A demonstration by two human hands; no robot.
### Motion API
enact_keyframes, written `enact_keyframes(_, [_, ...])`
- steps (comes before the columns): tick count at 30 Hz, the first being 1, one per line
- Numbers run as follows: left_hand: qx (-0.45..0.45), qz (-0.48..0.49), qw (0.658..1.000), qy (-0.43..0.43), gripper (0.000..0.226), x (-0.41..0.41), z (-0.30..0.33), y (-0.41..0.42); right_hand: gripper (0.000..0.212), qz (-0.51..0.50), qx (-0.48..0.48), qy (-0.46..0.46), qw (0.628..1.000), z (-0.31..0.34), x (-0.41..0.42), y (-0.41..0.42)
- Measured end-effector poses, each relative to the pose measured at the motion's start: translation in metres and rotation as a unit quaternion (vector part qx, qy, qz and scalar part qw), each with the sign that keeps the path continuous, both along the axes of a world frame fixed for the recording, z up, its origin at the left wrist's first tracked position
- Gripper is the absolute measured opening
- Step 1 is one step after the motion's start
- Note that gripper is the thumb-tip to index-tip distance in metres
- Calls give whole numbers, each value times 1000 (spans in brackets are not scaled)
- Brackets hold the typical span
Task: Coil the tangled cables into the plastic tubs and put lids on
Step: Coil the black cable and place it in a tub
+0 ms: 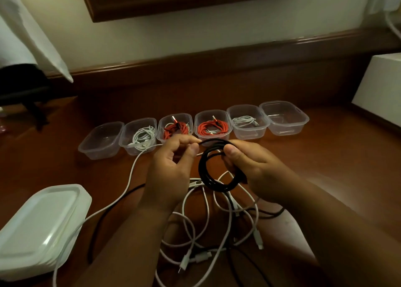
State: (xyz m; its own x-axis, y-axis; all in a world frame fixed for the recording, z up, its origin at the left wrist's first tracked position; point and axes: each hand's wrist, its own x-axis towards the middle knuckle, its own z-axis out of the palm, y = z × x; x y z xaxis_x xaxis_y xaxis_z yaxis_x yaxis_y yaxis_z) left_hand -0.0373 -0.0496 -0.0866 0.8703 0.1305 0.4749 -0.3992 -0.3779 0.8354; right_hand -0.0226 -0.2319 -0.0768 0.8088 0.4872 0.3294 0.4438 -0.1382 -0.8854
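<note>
Hands meet over a wooden floor (325,156), working a black cable (213,178). The right hand (256,169) grips the coiled loops of that cable, thumb pressed on top of the bundle. The left hand (171,167) pinches the loose end of the same cable between thumb and fingers, just beside the coil.

Beyond the hands, six clear tubs (284,117) stand in a row, touching or nearly so, none with a lid on. From the left: the first holds nothing, the second a white coil (143,137), the third and fourth red coils (213,127), the fifth a pale coil (244,120), the sixth nothing.

Below the hands, a tangle of white cables (195,226) and dark cables lies loose on the floor. A stack of white lids (41,221) sits at the lower left, with one white cable running past its edge.
</note>
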Motion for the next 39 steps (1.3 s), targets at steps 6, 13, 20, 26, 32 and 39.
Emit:
enact_keyframes(6, [-129,-70,985,86,16,-7,8,-10,28,3,22,-6,1000,-6,2,1])
enact_keyframes(13, [-260,-204,929,166,30,-13,8,-12,33,-29,36,0,999,-9,7,2])
enact_keyframes(20, [-291,-273,895,200,27,-15,6,-16,41,-74,-41,-73,994,-11,8,2])
enact_keyframes(26, [-366,-274,855,244,18,-18,8,-18,32,-155,-148,-139,967,-16,12,0])
enact_keyframes(32, [-331,-217,897,197,31,-19,8,-21,28,-196,-203,-171,944,-16,10,4])
enact_keyframes(39, [-80,-45,993,70,26,-17,4,-20,31,-216,-251,-179,927,-13,4,9])
